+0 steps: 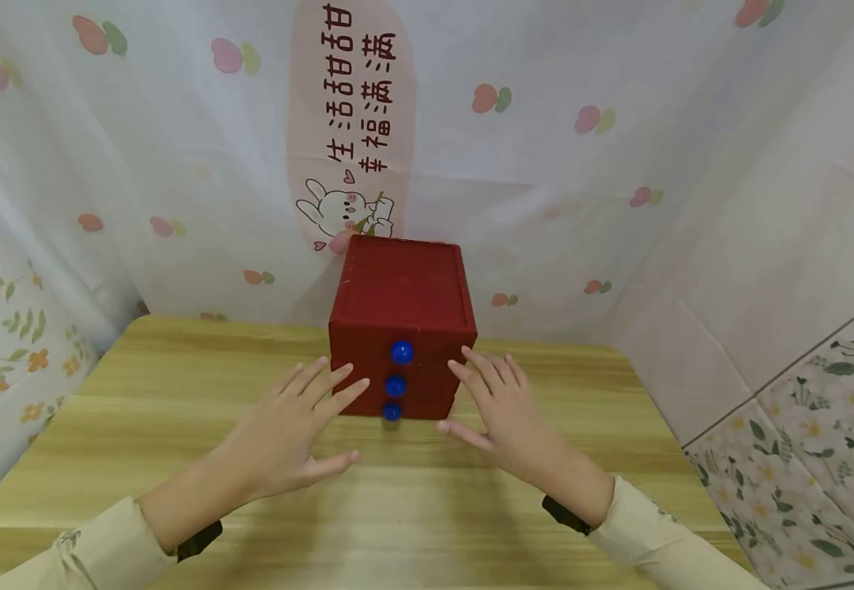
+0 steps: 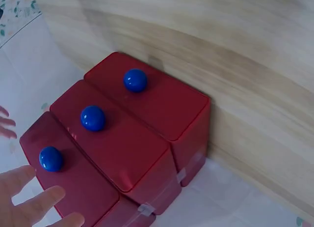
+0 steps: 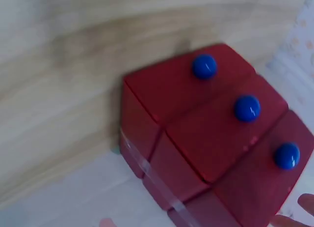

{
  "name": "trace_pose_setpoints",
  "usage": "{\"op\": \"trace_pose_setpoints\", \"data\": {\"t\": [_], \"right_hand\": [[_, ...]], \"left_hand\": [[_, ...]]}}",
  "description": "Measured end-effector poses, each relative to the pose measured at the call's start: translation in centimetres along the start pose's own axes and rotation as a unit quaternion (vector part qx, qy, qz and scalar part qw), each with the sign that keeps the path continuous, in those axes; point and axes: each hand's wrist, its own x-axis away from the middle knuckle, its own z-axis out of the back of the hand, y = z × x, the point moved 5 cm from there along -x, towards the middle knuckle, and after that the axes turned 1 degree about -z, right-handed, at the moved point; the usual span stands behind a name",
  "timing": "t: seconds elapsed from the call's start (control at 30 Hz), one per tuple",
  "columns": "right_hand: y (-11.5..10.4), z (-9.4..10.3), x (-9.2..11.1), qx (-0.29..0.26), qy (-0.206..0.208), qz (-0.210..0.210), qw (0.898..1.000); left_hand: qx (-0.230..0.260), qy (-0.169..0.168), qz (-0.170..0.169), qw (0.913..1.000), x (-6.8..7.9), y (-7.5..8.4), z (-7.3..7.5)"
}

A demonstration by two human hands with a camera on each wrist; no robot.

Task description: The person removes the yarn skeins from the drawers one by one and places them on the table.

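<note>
A red box of three stacked drawers (image 1: pixel 405 287) stands on the table, its front facing me. Each drawer has a round blue knob, and the top knob (image 1: pixel 402 352) shows above the other two. My left hand (image 1: pixel 279 434) is held out at the box's left side, fingers spread and fairly straight, holding nothing. Opposite it, my right hand (image 1: pixel 508 414) reaches toward the right side, fingers also spread and holding nothing. Fingertips of both hands overlap the box's front edges in the head view. In the left wrist view, a few fingertips (image 2: pixel 46 200) appear near the top drawer.
The box stands on a wood-grain table (image 1: pixel 397 508) near its back edge. Behind it hangs a white printed curtain (image 1: pixel 545 180) with a rabbit drawing. Flowered cloth covers the left side, and a flowered panel (image 1: pixel 803 451) lies at right. Clear tape (image 3: pixel 157 175) runs along the drawers' side.
</note>
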Motion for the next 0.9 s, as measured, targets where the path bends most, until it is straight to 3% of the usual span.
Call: {"op": "trace_pose_setpoints", "data": {"t": [0.13, 0.2, 0.3, 0.4, 0.57, 0.63, 0.8, 0.87, 0.9], "right_hand": [[1.2, 1.5, -2.0, -0.028, 0.072, -0.024, 0.997], [2.3, 2.0, -3.2, -0.060, 0.077, -0.056, 0.994], [4.2, 2.1, -5.1, -0.134, 0.043, -0.121, 0.983], [5.9, 1.8, -7.0, -0.197, -0.020, -0.182, 0.963], [7.8, 0.2, -9.4, -0.225, -0.116, -0.241, 0.937], [8.3, -0.8, -10.0, -0.247, -0.144, -0.260, 0.922], [9.1, -2.6, -10.7, -0.330, -0.175, -0.313, 0.873], [9.3, -3.1, -10.8, -0.333, -0.175, -0.330, 0.866], [9.3, -3.2, -11.0, -0.324, -0.174, -0.332, 0.869]], "left_hand": [[0.022, 0.010, 0.015, 0.9996, -0.9, -0.3, 0.1], [0.040, 0.015, 0.026, 0.9988, -1.4, -0.5, 0.1], [0.072, 0.024, 0.043, 0.9962, -2.3, -0.6, 0.0], [0.107, 0.024, 0.068, 0.9917, -3.2, -0.7, -0.2], [0.152, 0.003, 0.114, 0.9817, -4.7, -0.8, -0.8], [0.166, -0.005, 0.129, 0.9776, -5.3, -0.9, -1.1], [0.207, -0.007, 0.156, 0.9659, -6.6, -1.0, -2.1], [0.225, -0.001, 0.156, 0.9618, -7.2, -1.1, -2.5], [0.236, 0.003, 0.155, 0.9593, -7.5, -1.1, -2.6]]}}
